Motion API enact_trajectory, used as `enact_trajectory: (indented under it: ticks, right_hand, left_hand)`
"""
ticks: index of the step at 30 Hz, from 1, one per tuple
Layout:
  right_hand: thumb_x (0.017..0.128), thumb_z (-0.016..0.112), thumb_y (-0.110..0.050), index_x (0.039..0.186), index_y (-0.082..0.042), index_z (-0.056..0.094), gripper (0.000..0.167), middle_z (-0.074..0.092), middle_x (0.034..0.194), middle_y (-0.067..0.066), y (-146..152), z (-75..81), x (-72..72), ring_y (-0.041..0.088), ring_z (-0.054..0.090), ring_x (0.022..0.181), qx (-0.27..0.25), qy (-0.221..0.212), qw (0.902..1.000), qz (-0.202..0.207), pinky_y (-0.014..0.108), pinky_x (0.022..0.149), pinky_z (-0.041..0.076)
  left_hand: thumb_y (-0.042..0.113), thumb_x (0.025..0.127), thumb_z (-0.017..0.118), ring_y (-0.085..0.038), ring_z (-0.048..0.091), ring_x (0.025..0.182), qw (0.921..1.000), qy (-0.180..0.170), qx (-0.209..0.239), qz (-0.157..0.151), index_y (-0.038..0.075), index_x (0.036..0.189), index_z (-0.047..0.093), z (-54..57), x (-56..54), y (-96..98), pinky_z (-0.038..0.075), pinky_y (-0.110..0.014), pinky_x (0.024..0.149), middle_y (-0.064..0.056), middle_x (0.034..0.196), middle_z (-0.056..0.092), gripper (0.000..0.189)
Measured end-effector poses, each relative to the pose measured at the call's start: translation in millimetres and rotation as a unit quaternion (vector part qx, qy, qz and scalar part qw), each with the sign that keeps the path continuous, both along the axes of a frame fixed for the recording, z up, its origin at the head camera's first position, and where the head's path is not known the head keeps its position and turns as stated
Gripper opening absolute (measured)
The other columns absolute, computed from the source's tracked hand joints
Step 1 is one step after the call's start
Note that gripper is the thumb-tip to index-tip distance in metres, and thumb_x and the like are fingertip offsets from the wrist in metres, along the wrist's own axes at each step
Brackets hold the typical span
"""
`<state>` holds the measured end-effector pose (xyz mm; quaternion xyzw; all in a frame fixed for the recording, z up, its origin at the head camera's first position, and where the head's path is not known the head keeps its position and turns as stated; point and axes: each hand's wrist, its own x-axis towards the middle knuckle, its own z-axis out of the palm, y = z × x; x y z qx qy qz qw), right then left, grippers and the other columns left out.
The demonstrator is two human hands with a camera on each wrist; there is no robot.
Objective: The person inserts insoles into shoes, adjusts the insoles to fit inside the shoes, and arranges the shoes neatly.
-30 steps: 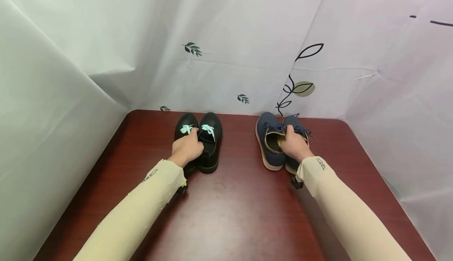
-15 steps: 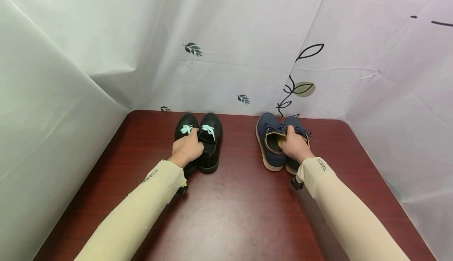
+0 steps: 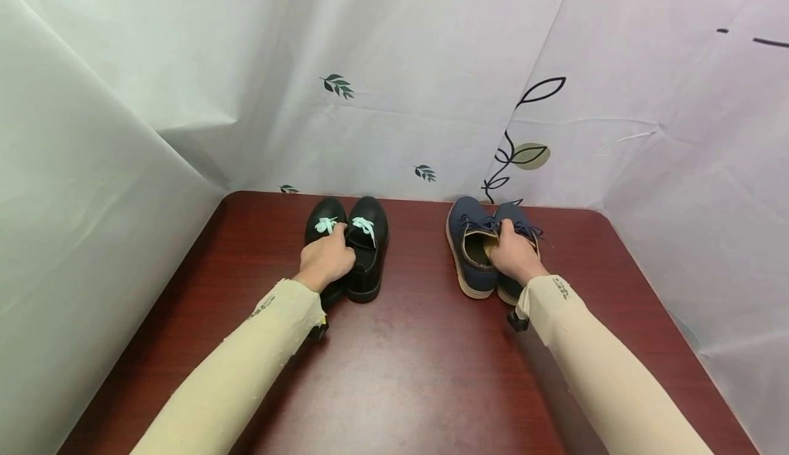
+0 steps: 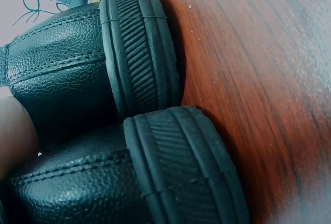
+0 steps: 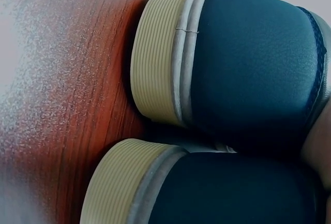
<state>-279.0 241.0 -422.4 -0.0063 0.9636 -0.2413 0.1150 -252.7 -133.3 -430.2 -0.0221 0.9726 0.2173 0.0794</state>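
Two black leather lace-up shoes with pale mint laces stand side by side, toes to the wall: the left black shoe [image 3: 324,210] and the right black shoe [image 3: 368,280]. My left hand [image 3: 327,257] grips them where their inner sides meet. In the left wrist view their black heels [image 4: 67,94] sit close to the wood. Further right, my right hand [image 3: 515,253] holds a navy pair at its adjoining sides, the left navy shoe [image 3: 466,210] and the right navy shoe [image 3: 505,212]. Ridged tan soles [image 5: 158,58] show in the right wrist view. The fingertips inside the shoes are hidden.
Both pairs are near the back edge of a glossy red-brown table [image 3: 401,359]. White sheeting [image 3: 394,51] with leaf prints rises behind it, and more sheeting flanks both sides. A strip of table separates the pairs.
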Motion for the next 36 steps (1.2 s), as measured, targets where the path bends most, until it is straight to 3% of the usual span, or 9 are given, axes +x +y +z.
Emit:
enact_trajectory:
  ticks: [5,14,21,26,36]
  right_hand:
    - [0.094,0.043,-0.014,0.154,0.004,0.008,0.071,0.061,0.089,0.020,1.1,-0.7,-0.6,0.031,0.059,0.069,-0.003,-0.003,1.0000,-0.001,0.040,0.059,0.041]
    - [0.095,0.043,-0.015,0.152,0.004,0.011,0.068,0.062,0.099,0.024,0.9,-2.1,-2.4,0.032,0.060,0.074,-0.002,0.002,1.0000,-0.001,0.040,0.062,0.043]
    - [0.095,0.043,-0.015,0.152,0.005,0.011,0.068,0.062,0.097,0.023,-0.6,0.0,-2.2,0.032,0.060,0.072,0.000,0.000,1.0000,0.001,0.041,0.062,0.043]
    - [0.097,0.044,-0.017,0.148,0.006,0.013,0.064,0.061,0.098,0.026,-4.8,1.3,-2.1,0.032,0.060,0.069,-0.008,-0.002,1.0000,0.000,0.040,0.060,0.043]
    - [0.098,0.043,-0.021,0.153,0.006,0.004,0.073,0.058,0.120,0.035,-20.3,1.6,2.5,0.038,0.063,0.084,-0.015,-0.013,0.9997,-0.012,0.045,0.068,0.045]
  left_hand:
    - [0.021,0.097,0.038,-0.017,0.034,0.045,1.0000,0.000,-0.003,0.002,0.018,0.158,0.025,-0.2,-1.0,-0.2,0.025,-0.030,0.043,-0.001,0.057,0.052,0.062]
    - [0.021,0.097,0.038,-0.017,0.035,0.045,1.0000,0.003,-0.003,0.002,0.017,0.158,0.024,0.4,-1.2,0.1,0.026,-0.030,0.043,-0.001,0.056,0.051,0.062]
    - [0.016,0.094,0.040,-0.014,0.029,0.042,1.0000,0.007,0.001,-0.003,0.026,0.162,0.012,1.0,-0.3,1.7,0.021,-0.030,0.042,0.000,0.052,0.048,0.074]
    - [0.015,0.094,0.039,-0.014,0.026,0.043,0.9998,0.010,-0.010,-0.010,0.029,0.161,0.014,0.5,-2.4,2.9,0.019,-0.030,0.043,0.000,0.051,0.045,0.073]
    - [0.012,0.091,0.038,-0.014,0.026,0.043,0.9998,0.004,-0.018,-0.012,0.027,0.162,0.014,1.9,-2.1,6.8,0.019,-0.030,0.043,0.000,0.051,0.045,0.076]
